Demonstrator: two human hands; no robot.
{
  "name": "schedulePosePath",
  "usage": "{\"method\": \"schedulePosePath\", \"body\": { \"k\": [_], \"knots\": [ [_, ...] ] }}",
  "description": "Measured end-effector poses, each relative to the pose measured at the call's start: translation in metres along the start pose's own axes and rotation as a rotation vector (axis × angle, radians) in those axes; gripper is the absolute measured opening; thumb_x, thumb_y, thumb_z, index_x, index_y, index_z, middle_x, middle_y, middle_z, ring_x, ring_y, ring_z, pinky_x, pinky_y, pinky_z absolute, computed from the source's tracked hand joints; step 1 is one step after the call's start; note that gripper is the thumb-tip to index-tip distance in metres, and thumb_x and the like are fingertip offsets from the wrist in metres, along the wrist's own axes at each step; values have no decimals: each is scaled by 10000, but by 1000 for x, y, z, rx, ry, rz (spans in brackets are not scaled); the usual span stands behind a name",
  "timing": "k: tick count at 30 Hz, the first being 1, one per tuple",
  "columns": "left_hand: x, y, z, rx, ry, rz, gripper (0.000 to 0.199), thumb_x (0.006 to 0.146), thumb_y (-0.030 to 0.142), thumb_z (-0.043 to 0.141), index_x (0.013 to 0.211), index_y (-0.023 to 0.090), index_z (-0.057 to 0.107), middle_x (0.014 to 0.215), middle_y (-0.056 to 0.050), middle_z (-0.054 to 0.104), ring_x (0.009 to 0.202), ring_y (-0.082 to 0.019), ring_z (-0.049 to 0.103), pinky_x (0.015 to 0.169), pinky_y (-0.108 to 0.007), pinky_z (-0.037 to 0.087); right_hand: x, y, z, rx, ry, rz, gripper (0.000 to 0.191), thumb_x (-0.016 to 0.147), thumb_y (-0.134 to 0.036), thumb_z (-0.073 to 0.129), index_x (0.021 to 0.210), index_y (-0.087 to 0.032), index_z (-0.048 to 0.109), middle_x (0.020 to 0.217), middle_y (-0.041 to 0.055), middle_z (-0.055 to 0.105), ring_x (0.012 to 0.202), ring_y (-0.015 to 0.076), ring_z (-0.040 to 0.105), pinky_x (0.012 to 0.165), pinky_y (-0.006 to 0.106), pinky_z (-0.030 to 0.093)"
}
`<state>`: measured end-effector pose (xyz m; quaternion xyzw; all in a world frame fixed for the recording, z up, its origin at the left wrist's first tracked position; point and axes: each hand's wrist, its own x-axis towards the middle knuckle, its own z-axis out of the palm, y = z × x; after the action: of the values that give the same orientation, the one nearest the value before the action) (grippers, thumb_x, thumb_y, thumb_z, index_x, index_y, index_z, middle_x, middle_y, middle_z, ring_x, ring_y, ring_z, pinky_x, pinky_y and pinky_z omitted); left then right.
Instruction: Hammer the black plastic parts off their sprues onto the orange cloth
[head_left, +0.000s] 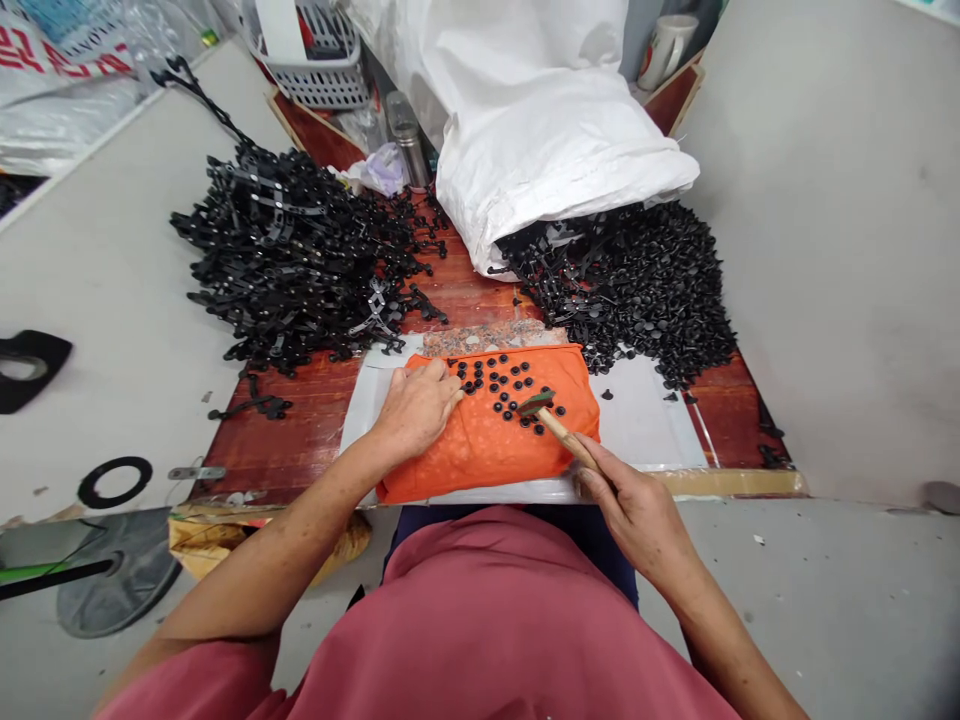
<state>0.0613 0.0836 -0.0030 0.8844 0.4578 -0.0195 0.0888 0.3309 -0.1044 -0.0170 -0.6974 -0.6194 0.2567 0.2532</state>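
Observation:
On an orange cloth pad [480, 450] lie several small round black plastic caps [495, 378], some in loose rows. My left hand [420, 408] rests on the pad's left part, its fingers bent and drawn together beside the leftmost caps. Whatever is between those fingertips is hidden. In my right hand [626, 500] is a hammer [559, 430], gripped by its wooden handle. The hammer's dark head is low over the caps at the right, and I cannot tell whether it touches them.
A tall heap of black jointed plastic parts [292, 260] stands at the left. Loose black pieces [660, 290] spill from a white sack [562, 130] at the right. Behind are a grey basket [322, 80], a metal flask [411, 150] and a mug [666, 52]. Pale panels flank the red-brown table [300, 440].

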Motion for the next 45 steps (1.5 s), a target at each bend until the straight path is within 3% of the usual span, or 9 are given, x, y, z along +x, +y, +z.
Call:
{"method": "schedulePosePath", "body": {
  "k": [8, 15, 18, 22, 34, 36, 38, 42, 45],
  "knots": [
    [-1, 6, 4, 108, 27, -2, 305, 1030, 320, 425, 923, 199, 684, 1018, -109, 596, 842, -250, 525, 792, -422, 349, 31, -19, 4, -212, -26, -94, 470, 1064, -343, 426, 1516, -277, 532, 1224, 72, 773, 913, 237, 776, 780, 330, 602],
    [0, 3, 5, -12, 18, -21, 322, 1038, 323, 416, 906, 197, 681, 982, -95, 590, 881, -246, 542, 804, -406, 367, 58, -45, 7, -267, -27, -209, 538, 1052, -266, 445, 1587, -328, 420, 1096, 34, 795, 891, 204, 758, 759, 285, 588],
    [-1, 3, 6, -60, 30, -19, 334, 1040, 322, 410, 901, 201, 689, 972, -92, 586, 908, -249, 542, 814, -405, 374, 63, -49, 12, -294, -15, -228, 552, 1061, -257, 412, 1609, -319, 384, 1105, 52, 784, 880, 195, 746, 774, 278, 586],
    [-2, 3, 9, -57, 28, -49, 361, 1042, 340, 395, 911, 199, 700, 977, -101, 577, 904, -263, 536, 824, -426, 380, 65, -49, 16, -453, -80, -220, 541, 1056, -274, 425, 1596, -315, 414, 922, 49, 776, 733, 203, 722, 648, 270, 563],
    [-6, 7, 19, -66, 27, -48, 340, 1042, 359, 397, 922, 198, 671, 1007, -101, 590, 965, -269, 549, 838, -421, 404, 73, -53, 13, -477, -125, -215, 573, 1043, -247, 464, 1606, -318, 393, 972, 48, 787, 760, 223, 745, 651, 293, 570],
    [-3, -1, 10, -62, 36, -28, 314, 1034, 356, 417, 931, 200, 669, 1015, -101, 597, 969, -263, 558, 846, -410, 415, 70, -45, 7, -364, -85, -189, 547, 1053, -258, 444, 1595, -326, 415, 1057, 47, 797, 822, 214, 764, 708, 290, 589],
    [5, -19, -14, -40, 103, -60, 291, 1025, 342, 428, 959, 196, 671, 1035, -112, 606, 998, -277, 566, 871, -418, 422, 63, -32, -2, -235, -5, -141, 517, 1069, -299, 419, 1585, -334, 430, 1233, 43, 768, 960, 208, 771, 803, 289, 602],
    [24, -72, -83, 39, 480, -309, 312, 970, 313, 526, 1250, 198, 605, 1281, -156, 583, 1192, -348, 531, 991, -477, 400, 44, 5, -18, -97, 139, 12, 493, 1073, -379, 413, 1563, -348, 463, 1473, -8, 621, 1252, 211, 670, 1019, 304, 554],
    [31, -93, -107, 101, 693, -369, 398, 916, 293, 611, 1304, 206, 590, 1405, -172, 524, 1249, -365, 502, 1027, -498, 390, 29, 31, -18, -71, 157, 123, 492, 1058, -410, 423, 1538, -338, 504, 1463, -25, 626, 1287, 214, 644, 1046, 315, 547]
  ]
}}
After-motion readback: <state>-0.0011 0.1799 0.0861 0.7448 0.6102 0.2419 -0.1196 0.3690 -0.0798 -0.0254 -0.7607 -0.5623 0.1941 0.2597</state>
